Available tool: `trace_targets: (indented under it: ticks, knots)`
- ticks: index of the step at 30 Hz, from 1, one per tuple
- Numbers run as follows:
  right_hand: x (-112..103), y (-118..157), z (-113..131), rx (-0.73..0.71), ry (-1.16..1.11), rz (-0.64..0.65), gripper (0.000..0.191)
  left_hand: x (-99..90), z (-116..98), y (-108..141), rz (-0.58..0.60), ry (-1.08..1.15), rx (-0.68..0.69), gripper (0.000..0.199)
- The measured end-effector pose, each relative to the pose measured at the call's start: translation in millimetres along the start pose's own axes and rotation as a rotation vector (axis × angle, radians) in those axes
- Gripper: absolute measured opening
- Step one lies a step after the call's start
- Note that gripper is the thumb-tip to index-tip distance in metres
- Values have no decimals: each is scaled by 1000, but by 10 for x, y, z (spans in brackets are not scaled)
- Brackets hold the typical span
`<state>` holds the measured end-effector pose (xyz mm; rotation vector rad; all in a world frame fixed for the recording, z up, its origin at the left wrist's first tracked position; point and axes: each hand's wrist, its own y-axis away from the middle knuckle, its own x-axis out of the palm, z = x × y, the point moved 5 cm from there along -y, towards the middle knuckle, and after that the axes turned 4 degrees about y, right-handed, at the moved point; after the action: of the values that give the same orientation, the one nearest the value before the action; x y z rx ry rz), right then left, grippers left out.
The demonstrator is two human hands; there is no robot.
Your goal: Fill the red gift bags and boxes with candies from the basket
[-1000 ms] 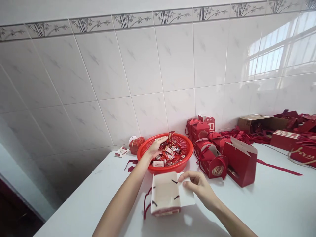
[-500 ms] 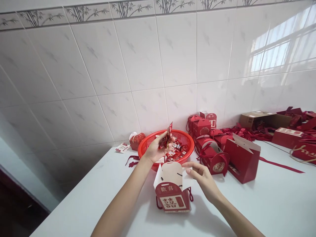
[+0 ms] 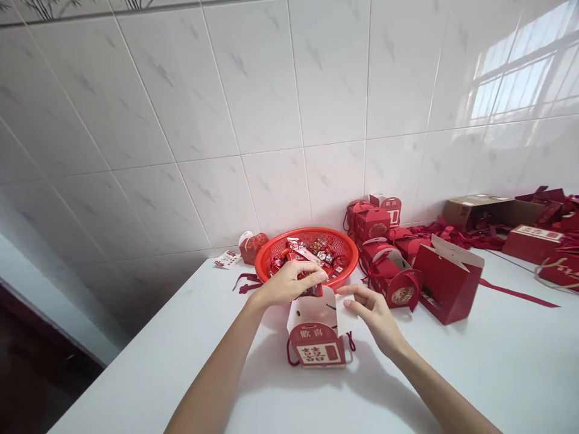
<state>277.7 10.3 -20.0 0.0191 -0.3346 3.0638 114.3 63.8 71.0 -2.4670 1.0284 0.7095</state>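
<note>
A red and white gift box (image 3: 317,346) with Chinese characters on its front stands on the table, its top flaps raised. Over its opening, my left hand (image 3: 289,282) is closed on red-wrapped candy (image 3: 315,290), mostly hidden by the fingers. My right hand (image 3: 368,312) pinches the box's right white flap between thumb and fingers. Just behind the box sits a red plastic basket (image 3: 349,241) holding many wrapped candies (image 3: 312,248). Dark red cords hang at both sides of the box.
Several red gift boxes (image 3: 389,283) are grouped right of the basket, beside a taller open red box (image 3: 447,280). A small red box (image 3: 253,247) and a printed card (image 3: 227,260) lie at the left. Ribbons (image 3: 441,232) and a cardboard box (image 3: 470,208) rest against the tiled wall.
My left hand has come down from above the basket to the box opening with the candy. My right hand keeps hold of the flap. The view has tilted downward a little.
</note>
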Motion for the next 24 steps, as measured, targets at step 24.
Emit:
trace_targets:
  ticks: [24]
  knots:
    - [11, 16, 43, -34, 68, 7, 28, -639, 426, 66, -361, 237, -26, 23]
